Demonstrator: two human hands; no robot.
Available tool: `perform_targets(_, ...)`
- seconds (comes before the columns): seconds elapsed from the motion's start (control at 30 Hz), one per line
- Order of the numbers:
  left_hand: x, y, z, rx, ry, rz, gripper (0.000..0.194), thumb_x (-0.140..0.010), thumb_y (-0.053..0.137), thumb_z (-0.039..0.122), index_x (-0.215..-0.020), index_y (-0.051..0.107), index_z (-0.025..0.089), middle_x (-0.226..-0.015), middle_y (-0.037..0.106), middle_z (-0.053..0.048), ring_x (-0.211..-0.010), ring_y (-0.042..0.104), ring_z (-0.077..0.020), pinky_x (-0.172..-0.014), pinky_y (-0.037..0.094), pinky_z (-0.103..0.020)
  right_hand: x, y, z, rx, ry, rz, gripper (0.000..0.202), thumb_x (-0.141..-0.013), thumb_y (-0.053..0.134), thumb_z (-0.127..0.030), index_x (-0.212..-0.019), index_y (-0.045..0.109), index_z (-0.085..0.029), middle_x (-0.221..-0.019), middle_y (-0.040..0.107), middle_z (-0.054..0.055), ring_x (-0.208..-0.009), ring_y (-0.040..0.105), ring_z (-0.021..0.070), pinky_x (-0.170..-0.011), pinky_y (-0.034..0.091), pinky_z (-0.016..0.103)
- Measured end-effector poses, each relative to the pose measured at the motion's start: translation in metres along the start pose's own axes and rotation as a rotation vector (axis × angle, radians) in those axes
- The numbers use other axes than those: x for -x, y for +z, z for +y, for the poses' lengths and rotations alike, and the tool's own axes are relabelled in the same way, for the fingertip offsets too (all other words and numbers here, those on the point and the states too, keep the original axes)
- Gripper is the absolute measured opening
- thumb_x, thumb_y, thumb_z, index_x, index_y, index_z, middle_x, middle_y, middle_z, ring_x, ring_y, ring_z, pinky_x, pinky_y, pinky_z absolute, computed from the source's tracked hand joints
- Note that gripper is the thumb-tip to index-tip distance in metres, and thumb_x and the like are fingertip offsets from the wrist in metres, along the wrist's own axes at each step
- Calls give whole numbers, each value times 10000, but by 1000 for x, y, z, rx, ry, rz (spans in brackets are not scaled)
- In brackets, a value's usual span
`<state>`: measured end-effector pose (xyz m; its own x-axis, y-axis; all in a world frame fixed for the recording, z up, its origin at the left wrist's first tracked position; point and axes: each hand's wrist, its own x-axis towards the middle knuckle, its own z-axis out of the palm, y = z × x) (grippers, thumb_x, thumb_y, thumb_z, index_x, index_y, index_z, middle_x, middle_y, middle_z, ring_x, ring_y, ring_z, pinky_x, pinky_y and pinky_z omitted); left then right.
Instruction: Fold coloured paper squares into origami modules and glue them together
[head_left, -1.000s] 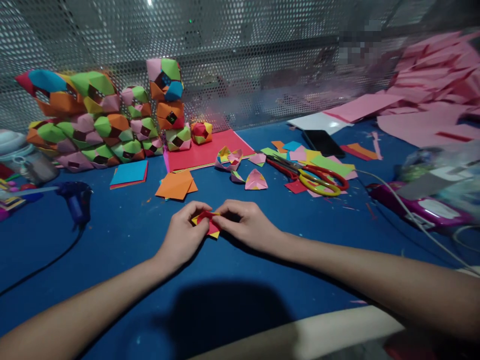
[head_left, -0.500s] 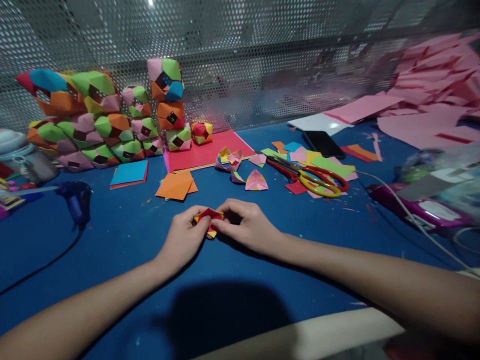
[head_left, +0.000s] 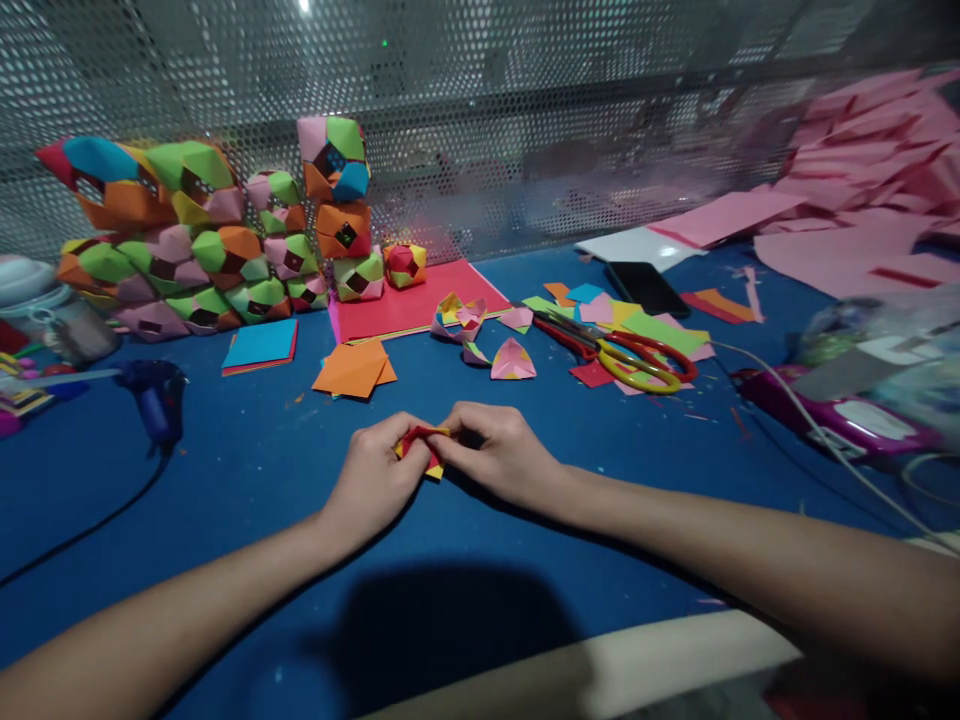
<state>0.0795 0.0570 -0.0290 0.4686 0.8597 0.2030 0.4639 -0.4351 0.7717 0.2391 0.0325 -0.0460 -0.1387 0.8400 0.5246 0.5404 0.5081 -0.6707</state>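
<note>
Between my two hands is a small folded paper piece (head_left: 433, 462), red inside with yellow edges, held just above the blue table (head_left: 247, 480). My left hand (head_left: 379, 465) pinches its left side, thumb pressed on the red face. On the other side, my right hand (head_left: 499, 450) grips the right edge between thumb and fingers. Part of the paper is hidden by my fingers. Beyond them lie orange paper squares (head_left: 354, 370) and pink-and-yellow folded pieces (head_left: 514, 360).
Stacked origami shapes (head_left: 225, 260) stand at the back left. A blue glue gun (head_left: 154, 400) lies at left, blue paper squares (head_left: 259, 345) behind it. Scissors (head_left: 637, 360) rest on paper scraps near a black phone (head_left: 651, 288). A purple device (head_left: 840, 410) with a cable sits at right.
The folded paper has shifted slightly right and tilted, its red face turned differently between my fingers. My left hand has moved a little to the right; both hands keep their hold.
</note>
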Motion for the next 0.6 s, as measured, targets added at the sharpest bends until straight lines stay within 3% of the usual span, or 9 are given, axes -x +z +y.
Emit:
perform_targets(0.17,0,-1,-1,13,-37,67,179,-779,468,176,-800,646,163,-727,653,0,-670,561,-126,-605,415,-216,-1,0,-3,10,2,-9,170,-812,545,-212,-651,538,-160,-598,544,-6,-535,470,87,-514,358,209)
perform_targets(0.43,0,-1,1,78,-12,55,169,-784,490,195,-873,633,180,-844,666,-8,-768,590,-139,-675,443,-225,0,1,1,40,-35,32,217,-815,518,-192,-600,500,-171,-556,526,-13,-499,450,83,-494,339,209)
perform_targets(0.6,0,-2,-2,43,-17,84,143,-771,494,174,-775,637,173,-766,645,-7,-716,576,-132,-669,434,-231,-1,0,0,35,-23,14,216,-806,528,-210,-595,504,-171,-556,524,-13,-501,447,83,-492,335,208)
